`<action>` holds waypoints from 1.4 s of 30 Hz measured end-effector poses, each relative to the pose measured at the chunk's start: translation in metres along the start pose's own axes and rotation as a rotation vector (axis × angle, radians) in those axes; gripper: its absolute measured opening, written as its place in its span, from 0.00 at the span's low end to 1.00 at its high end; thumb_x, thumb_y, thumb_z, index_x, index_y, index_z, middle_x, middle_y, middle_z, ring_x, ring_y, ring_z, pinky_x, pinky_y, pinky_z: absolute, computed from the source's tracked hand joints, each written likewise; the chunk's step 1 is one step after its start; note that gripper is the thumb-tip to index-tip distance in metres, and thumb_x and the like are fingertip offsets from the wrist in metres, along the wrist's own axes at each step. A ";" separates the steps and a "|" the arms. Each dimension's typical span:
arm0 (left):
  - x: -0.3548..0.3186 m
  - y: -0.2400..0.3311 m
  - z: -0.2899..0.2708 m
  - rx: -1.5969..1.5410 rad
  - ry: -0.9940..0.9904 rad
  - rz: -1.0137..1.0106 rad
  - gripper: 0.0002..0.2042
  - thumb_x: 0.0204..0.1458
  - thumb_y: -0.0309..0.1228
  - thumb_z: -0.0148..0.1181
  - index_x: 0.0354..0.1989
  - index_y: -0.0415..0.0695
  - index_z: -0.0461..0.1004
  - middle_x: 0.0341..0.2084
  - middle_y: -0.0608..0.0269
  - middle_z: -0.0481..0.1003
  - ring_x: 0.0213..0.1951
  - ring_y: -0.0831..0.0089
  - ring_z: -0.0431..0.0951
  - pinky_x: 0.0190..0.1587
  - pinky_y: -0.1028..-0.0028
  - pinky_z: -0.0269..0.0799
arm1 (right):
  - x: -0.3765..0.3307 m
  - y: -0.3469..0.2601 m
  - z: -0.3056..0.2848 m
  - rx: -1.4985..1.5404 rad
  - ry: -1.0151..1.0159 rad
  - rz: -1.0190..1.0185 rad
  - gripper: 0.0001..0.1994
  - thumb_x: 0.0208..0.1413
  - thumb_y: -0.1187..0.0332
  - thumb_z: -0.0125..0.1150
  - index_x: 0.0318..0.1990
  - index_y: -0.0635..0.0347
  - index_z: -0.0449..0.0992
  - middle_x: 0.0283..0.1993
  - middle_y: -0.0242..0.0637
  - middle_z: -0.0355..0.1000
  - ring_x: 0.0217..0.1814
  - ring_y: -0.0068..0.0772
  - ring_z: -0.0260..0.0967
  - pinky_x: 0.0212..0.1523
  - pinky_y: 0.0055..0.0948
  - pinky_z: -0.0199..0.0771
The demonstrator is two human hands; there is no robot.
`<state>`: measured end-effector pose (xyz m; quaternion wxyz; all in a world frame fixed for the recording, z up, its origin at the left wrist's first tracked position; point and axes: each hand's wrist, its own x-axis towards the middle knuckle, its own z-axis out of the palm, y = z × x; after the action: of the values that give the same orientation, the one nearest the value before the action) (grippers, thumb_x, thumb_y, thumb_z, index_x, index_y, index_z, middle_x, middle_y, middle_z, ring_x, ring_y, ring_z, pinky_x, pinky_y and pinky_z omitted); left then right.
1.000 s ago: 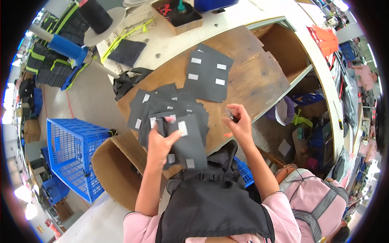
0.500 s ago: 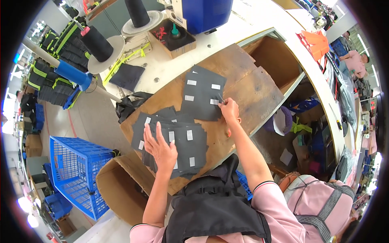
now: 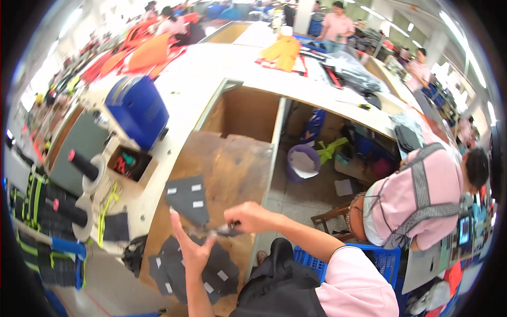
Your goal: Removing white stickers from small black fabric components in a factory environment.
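Note:
My left hand [image 3: 191,248] is open with its fingers spread, hovering over a pile of dark grey fabric pieces [image 3: 211,272] with small white patches at the near end of the brown wooden worktop [image 3: 235,164]. My right hand [image 3: 247,217] is closed just to its right and pinches a small dark piece [image 3: 226,230] between the fingertips; blur hides its shape. A single dark fabric piece [image 3: 187,199] with white patches lies flat just beyond both hands. My black vest [image 3: 280,288] fills the lower edge.
A blue box [image 3: 138,108] and a small open box of tools [image 3: 127,164] stand at the left, next to black rolls [image 3: 82,165]. A person in pink [image 3: 417,201] sits at the right. A purple bucket [image 3: 303,161] and a blue crate [image 3: 377,259] are on the floor.
The view has swung up toward the room. My right hand has drawn back from the far fabric piece toward my left hand, now closed on a small dark piece.

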<state>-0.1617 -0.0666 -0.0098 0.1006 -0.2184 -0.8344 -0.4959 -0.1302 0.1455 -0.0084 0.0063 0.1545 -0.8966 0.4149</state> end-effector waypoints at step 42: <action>-0.077 0.064 -0.008 -0.898 -0.101 -1.005 0.10 0.45 0.23 0.60 0.37 0.35 0.71 0.30 0.61 0.73 0.30 0.75 0.74 0.32 0.75 0.72 | -0.082 -0.063 0.038 -0.001 0.387 0.052 0.15 0.40 0.74 0.63 0.39 0.56 0.70 0.33 0.37 0.67 0.26 0.37 0.68 0.26 0.30 0.67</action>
<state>-0.0645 -0.0679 0.0148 -0.2820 0.1527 -0.5511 -0.7704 -0.0295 0.1014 0.0022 0.1681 0.0488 -0.8826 0.4364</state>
